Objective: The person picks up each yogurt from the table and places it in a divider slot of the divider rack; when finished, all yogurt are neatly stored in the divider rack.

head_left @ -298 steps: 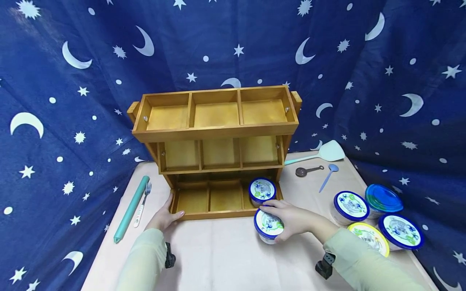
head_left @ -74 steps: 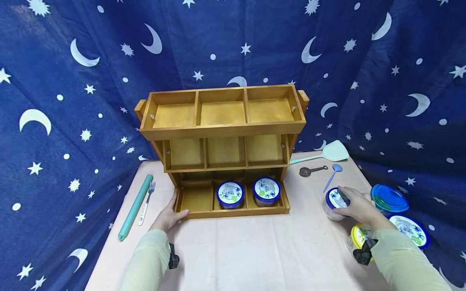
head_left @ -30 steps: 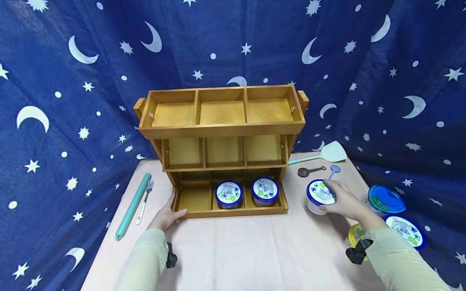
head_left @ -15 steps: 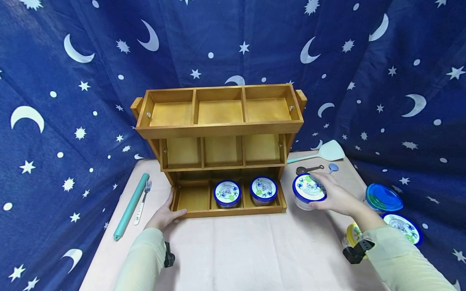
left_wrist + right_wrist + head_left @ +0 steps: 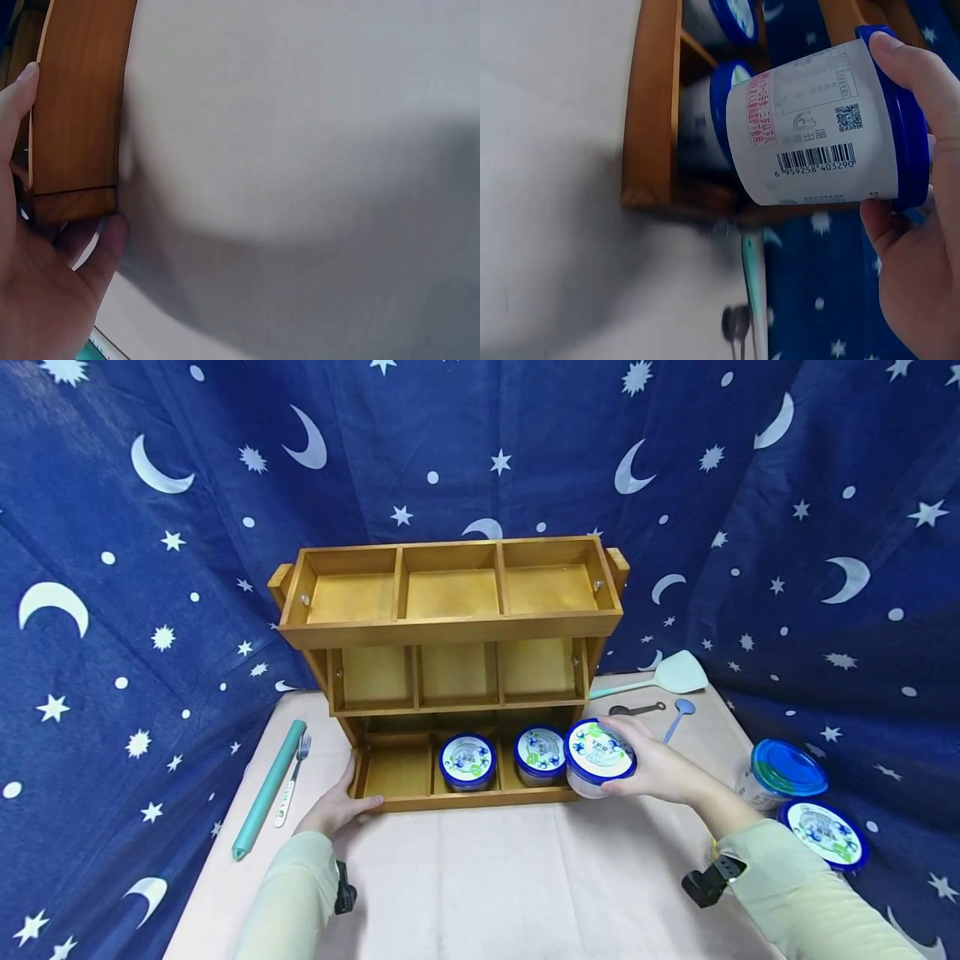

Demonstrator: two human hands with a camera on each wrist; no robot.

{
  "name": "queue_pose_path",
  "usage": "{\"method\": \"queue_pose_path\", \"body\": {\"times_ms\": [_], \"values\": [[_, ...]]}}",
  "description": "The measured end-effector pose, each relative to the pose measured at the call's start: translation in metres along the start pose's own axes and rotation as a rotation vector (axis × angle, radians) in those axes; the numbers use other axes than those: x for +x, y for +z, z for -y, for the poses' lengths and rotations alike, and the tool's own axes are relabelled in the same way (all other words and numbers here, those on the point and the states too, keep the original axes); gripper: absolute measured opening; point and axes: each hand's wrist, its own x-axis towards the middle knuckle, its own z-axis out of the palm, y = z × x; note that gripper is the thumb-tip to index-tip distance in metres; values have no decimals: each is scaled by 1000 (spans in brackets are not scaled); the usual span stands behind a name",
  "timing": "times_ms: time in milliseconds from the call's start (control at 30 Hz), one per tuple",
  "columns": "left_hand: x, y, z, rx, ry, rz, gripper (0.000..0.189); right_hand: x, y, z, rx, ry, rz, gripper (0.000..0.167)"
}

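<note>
A wooden three-tier organizer box (image 5: 450,629) stands unfolded, each tier divided into three compartments. My left hand (image 5: 337,806) grips the left front corner of its bottom tier (image 5: 79,112). My right hand (image 5: 652,764) grips a white tub with a blue lid (image 5: 600,749) by its lid rim, close over the tier's right end. In the right wrist view the held tub (image 5: 75,150) is absent; the right one shows the tub's barcode side (image 5: 810,135). One blue-lidded tub (image 5: 467,762) sits in the bottom middle compartment, another (image 5: 539,752) in the bottom right.
At the right stand a tub with a clear blue lid (image 5: 789,768) and a blue-rimmed tub (image 5: 823,835). Behind the box's right side lie a pale green spatula (image 5: 681,672), a dark measuring spoon (image 5: 637,709) and a blue spoon (image 5: 678,717). A green stick (image 5: 270,789) and fork (image 5: 292,781) lie left.
A tub now sits in the bottom middle compartment. My right hand has taken another blue-lidded tub from the right and carried it left to the box. My left hand stays at its corner.
</note>
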Motion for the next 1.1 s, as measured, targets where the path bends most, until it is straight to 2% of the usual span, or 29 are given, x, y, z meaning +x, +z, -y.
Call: {"method": "queue_pose_path", "body": {"times_ms": [200, 467, 667, 867, 1100], "values": [[0, -1, 4, 1, 3, 5, 110, 19, 16, 24, 37, -96, 35, 99], [-1, 1, -1, -88, -17, 6, 108, 42, 45, 56, 87, -185, 98, 96], [-2, 2, -2, -83, -3, -2, 106, 55, 66, 77, 53, -201, 136, 96], [0, 3, -1, -69, -16, -2, 109, 67, 83, 93, 97, -204, 159, 95], [1, 3, 1, -90, -31, 5, 109, 83, 105, 109, 125, -257, 168, 95]]}}
